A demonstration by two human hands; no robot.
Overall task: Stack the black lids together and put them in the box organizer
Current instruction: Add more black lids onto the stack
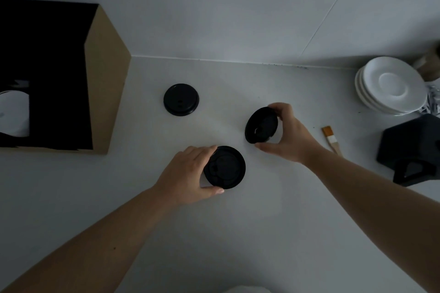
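While gripped: lids [261,125] between fingers [273,109] (both hands)

White counter [238,233]: lid [181,99], saucers [392,88], brush [331,139]

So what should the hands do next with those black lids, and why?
Probably bring the right hand over and set its tilted lid onto the lid under the left hand, which lies flat on the counter. Both are already gripped and close together; the third lid lies untouched.
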